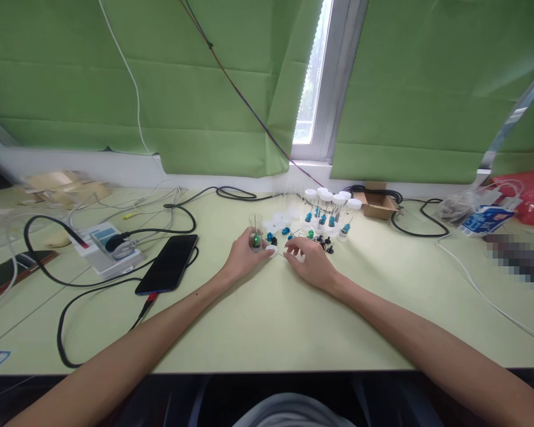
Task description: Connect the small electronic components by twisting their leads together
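Note:
My left hand (241, 256) is closed around a small clear tube (257, 220) with a green piece inside and a thin rod sticking up. Its thumb reaches to a round white cap (272, 249) on the table. Just right of that cap, my right hand (315, 264) has thumb and forefinger curled together; a thin pale rod (281, 255) shows at the fingertips. Small blue pieces (286, 230), a green piece (310, 234) and black pieces (329, 245) lie loose beyond the hands. Part of the tube is hidden behind my fingers.
Several white-capped clear tubes (324, 214) with blue pieces stand behind my right hand, near loose white caps (276, 222). A cardboard box (378, 205) sits at the back. On the left are a phone (168, 264), a power strip (109, 252) and black cables.

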Available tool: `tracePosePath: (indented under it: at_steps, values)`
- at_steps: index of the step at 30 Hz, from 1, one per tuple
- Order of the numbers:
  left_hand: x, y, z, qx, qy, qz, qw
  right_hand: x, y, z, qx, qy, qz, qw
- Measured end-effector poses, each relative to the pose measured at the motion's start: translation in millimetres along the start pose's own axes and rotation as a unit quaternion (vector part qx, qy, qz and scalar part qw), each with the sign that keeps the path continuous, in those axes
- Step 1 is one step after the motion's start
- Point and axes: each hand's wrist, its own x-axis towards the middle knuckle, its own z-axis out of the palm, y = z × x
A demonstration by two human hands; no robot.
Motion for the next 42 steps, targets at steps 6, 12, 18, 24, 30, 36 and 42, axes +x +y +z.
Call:
tracePosePath:
  at_steps: [6,12,18,24,30,36,42]
  values:
    - [-2,1,3,-0.011,-0.009,0.015,1.0,-1,-2,1,-0.022,-0.03,-0.017,0.999]
    - [-5,2,6,-0.002,-0.025,0.034,0.999,-1,-4,3,-0.016,-0.061,-0.033,0.997]
    - [-6,4,6,-0.007,-0.027,0.038,0.999,-1,-6,3,-0.009,-0.079,-0.042,0.996]
    - [-6,4,6,-0.006,-0.018,0.037,0.999,-1,-3,4,-0.017,-0.08,-0.037,0.996]
    - [-6,6,5,-0.042,0.025,0.059,0.997,0,-3,2,-0.051,-0.067,-0.041,0.996]
    - [-7,10,5,-0.051,0.042,0.07,0.995,0,-8,-4,-0.192,-0.08,-0.011,0.978]
    - [-7,10,7,-0.022,0.052,0.077,0.995,0,-11,-5,-0.269,-0.137,0.018,0.953]
